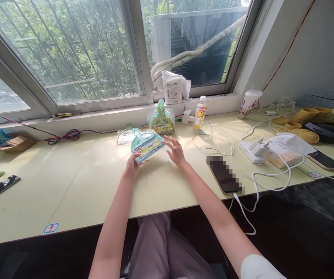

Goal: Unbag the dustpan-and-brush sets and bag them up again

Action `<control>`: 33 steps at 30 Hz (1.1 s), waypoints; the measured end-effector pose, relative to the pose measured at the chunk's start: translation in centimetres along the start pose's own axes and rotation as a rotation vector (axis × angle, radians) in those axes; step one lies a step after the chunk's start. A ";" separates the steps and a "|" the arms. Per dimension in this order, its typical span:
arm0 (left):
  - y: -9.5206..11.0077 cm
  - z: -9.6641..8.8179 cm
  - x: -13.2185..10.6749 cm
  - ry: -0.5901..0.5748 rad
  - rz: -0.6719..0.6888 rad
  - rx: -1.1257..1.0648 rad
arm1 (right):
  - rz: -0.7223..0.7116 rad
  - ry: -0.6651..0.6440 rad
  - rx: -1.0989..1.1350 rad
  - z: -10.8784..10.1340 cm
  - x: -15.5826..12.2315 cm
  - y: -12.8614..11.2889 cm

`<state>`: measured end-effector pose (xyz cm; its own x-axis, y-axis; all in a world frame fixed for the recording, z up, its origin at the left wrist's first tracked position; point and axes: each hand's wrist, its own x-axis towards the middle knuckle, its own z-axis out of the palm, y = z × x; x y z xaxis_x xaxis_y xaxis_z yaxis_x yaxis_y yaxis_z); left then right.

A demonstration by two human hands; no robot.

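1. The left hand [132, 164] is closed on the near corner of a clear-wrapped teal plastic dustpan-and-brush set [146, 145], which is pinched between thumb and fingers.
2. The set is held tilted just above the pale yellow desk [76, 182], near its middle.
3. A second, green wrapped dustpan set [161, 120] is propped just behind.
4. The right hand [176, 152] is seen at the teal set's right edge, fingers spread; contact cannot be told.
5. A dark flat phone [224, 175] is laid farther right.
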<state>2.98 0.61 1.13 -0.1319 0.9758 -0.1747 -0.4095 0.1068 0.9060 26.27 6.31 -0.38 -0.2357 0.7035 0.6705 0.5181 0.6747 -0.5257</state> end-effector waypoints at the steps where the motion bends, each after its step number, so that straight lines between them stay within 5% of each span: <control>1: 0.0 -0.1 0.0 -0.008 -0.016 0.011 | -0.008 0.001 -0.005 0.2 0.0 0.2; 10: -0.6 -0.9 0.2 -0.162 -0.076 0.166 | 0.098 0.092 0.142 1.1 0.3 1.9; 19: -0.5 0.1 -0.7 -0.311 -0.056 0.253 | 0.223 0.155 0.309 1.6 0.2 1.6; 23: -0.6 -0.1 -0.5 -0.304 -0.071 0.297 | 0.291 0.074 0.410 2.0 0.0 1.8; 28: -0.7 0.6 -0.9 -0.229 -0.054 0.353 | 0.633 -0.023 0.766 2.2 -0.1 2.4; 33: -0.2 2.3 -1.9 -0.156 0.164 0.386 | 0.770 0.057 0.981 1.8 0.2 2.8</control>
<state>5.37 -0.87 2.16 -0.0172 0.9997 0.0163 -0.0241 -0.0167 0.9996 26.19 8.74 -2.63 -0.0950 0.9952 0.0242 -0.3320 -0.0087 -0.9432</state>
